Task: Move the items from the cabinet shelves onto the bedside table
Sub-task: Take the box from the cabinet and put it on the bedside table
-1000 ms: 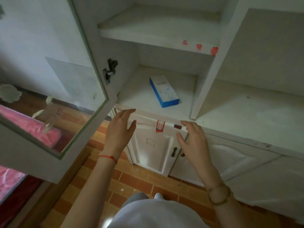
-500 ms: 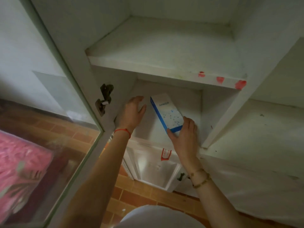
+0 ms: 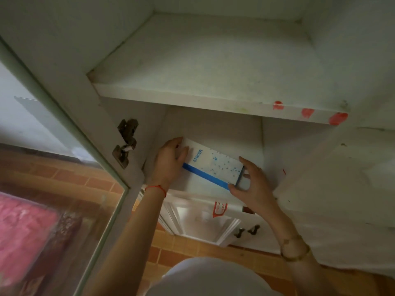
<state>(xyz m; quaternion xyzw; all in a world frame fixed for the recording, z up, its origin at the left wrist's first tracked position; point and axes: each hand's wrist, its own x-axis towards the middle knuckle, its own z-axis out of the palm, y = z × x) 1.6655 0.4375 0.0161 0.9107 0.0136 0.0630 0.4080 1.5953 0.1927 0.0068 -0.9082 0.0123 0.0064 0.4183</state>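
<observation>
A white box with blue sides and blue speckles [image 3: 213, 165] sits in the lower compartment of the white cabinet [image 3: 213, 97]. My left hand [image 3: 170, 161] grips its far left end. At its near right end, my right hand [image 3: 250, 184] clasps the corner with thumb and fingers. The box is turned crosswise between both hands; whether it rests on the lower shelf [image 3: 192, 184] or is lifted I cannot tell. The bedside table is not in view.
The upper shelf [image 3: 213, 65] is bare, with red marks on its front edge. A glass cabinet door [image 3: 64, 167] stands open at the left, a pink bedcover showing through it. Below are lower cabinet doors [image 3: 205, 225] and a red brick floor [image 3: 166, 253].
Both hands rose from the lower cabinet's edge into the compartment and closed on the box. The box has turned from lengthwise to crosswise, and my view has moved closer.
</observation>
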